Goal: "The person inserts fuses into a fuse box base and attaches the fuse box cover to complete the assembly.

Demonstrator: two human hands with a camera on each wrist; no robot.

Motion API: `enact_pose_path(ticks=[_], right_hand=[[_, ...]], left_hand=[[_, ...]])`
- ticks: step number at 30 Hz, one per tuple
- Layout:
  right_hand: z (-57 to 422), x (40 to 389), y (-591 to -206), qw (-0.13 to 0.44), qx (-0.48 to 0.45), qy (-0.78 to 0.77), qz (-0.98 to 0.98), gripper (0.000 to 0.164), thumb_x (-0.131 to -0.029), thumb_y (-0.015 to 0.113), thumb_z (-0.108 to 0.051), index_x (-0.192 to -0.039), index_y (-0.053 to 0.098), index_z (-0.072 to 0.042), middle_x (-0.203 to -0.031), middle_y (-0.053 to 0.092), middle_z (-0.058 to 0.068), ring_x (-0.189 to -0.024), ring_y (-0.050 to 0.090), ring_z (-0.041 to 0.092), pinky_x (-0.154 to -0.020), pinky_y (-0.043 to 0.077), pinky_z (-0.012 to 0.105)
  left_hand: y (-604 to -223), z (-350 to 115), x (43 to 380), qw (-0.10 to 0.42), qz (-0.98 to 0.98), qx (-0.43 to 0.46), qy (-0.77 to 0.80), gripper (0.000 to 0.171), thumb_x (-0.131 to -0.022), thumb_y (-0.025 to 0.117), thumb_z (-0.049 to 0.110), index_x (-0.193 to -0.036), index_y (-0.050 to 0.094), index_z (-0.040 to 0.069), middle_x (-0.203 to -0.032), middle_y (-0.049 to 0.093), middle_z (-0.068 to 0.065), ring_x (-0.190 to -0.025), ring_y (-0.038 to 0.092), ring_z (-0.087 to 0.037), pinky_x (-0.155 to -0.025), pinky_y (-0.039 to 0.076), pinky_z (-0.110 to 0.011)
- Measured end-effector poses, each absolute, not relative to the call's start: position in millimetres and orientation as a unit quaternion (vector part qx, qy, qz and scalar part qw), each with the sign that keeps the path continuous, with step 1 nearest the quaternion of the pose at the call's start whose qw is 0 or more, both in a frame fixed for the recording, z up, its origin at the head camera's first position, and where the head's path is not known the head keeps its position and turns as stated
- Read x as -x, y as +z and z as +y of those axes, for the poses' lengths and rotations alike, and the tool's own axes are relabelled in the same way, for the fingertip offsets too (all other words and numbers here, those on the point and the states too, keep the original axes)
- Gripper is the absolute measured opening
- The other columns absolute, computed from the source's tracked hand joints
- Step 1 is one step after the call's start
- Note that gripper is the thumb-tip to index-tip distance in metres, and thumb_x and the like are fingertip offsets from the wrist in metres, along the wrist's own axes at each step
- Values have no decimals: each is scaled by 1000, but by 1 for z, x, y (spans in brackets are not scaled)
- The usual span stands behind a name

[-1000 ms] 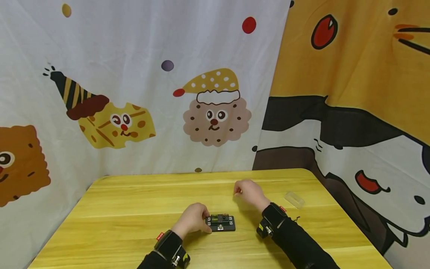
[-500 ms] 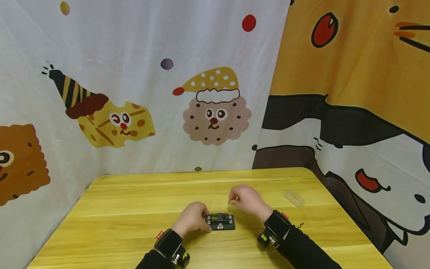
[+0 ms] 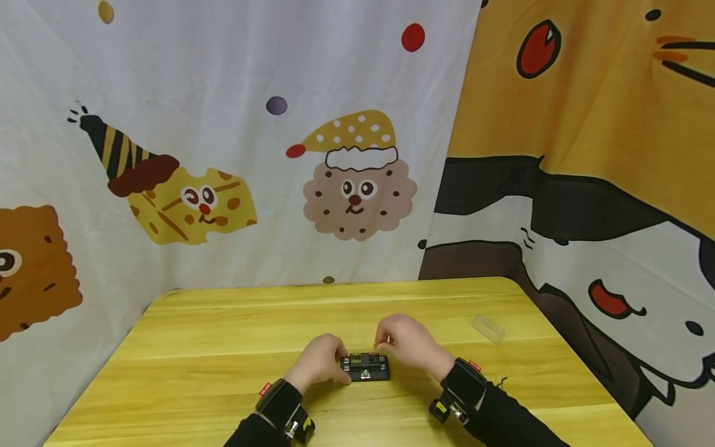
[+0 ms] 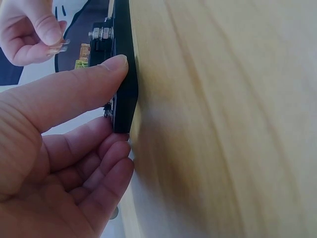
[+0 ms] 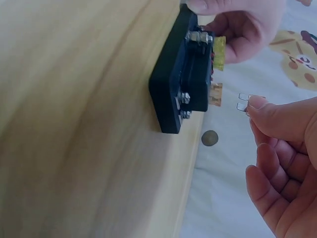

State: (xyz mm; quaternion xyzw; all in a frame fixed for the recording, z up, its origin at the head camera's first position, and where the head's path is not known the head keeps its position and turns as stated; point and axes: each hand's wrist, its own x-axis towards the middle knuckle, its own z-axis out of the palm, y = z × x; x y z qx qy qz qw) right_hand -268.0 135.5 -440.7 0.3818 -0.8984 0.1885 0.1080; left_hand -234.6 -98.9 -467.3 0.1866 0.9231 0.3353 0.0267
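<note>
A black fuse block [image 3: 365,375] with metal terminal bolts lies on the wooden table. My left hand [image 3: 317,360] grips its left end, thumb on the near edge and fingers behind. In the right wrist view, a yellow blade fuse [image 5: 219,53] and an orange blade fuse [image 5: 216,94] stand up from the block. Over the block's far right side, my right hand [image 3: 412,343] pinches a small blade fuse [image 5: 242,106] between thumb and forefinger. Its two metal prongs point toward the block, apart from it; its body is mostly hidden by the fingertips.
A clear plastic box [image 3: 488,329] lies on the table [image 3: 223,385] to the right, beyond my right forearm. Printed curtains [image 3: 223,74] hang behind the table and along its right side. Each wrist wears a strapped black camera mount.
My right hand has come left and nearer, bringing the pinched blade fuse from beyond the fuse block to close over it. The left hand and the block have stayed in place.
</note>
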Motion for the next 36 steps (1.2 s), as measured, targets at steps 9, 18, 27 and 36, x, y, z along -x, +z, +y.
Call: enact_pose_path(ticks=[9,18,27,36], right_hand=[[134,262,-448,96,-390,171,-900,20,-81,83,-16,-78,64,-23,-77,56,-17,-76,51,5,-68,47,25],[134,259,-452,96,-406,164,-894,22,-81,83,-17,-78,63,-24,-77,55,-17,-77,53,6,-68,48,25],[131,258,-452,97,-412,161,-892,22,-80,84,-15,-77,63,-23,-77,55,-16,-78,53,6,-69,47,24],[130,258,-456,102,-416,156,-890,25,-78,85,-13,-76,62,-22,-77,55,-16,-77,52,6,-67,47,23]], left_hand=[[-469,-99,235,19,924,-196,329,39,-58,95,14,-84,68,5,-76,58,1,-67,49,-13,-65,44,-31],[-469,-99,235,18,924,-195,330,38,-59,95,16,-85,69,6,-76,58,1,-66,49,-13,-65,44,-30],[-467,-99,234,16,922,-199,333,38,-58,95,14,-84,68,6,-75,58,1,-66,48,-13,-63,44,-30],[-467,-99,233,19,922,-193,336,38,-58,94,15,-84,68,6,-75,57,2,-66,48,-13,-63,43,-30]])
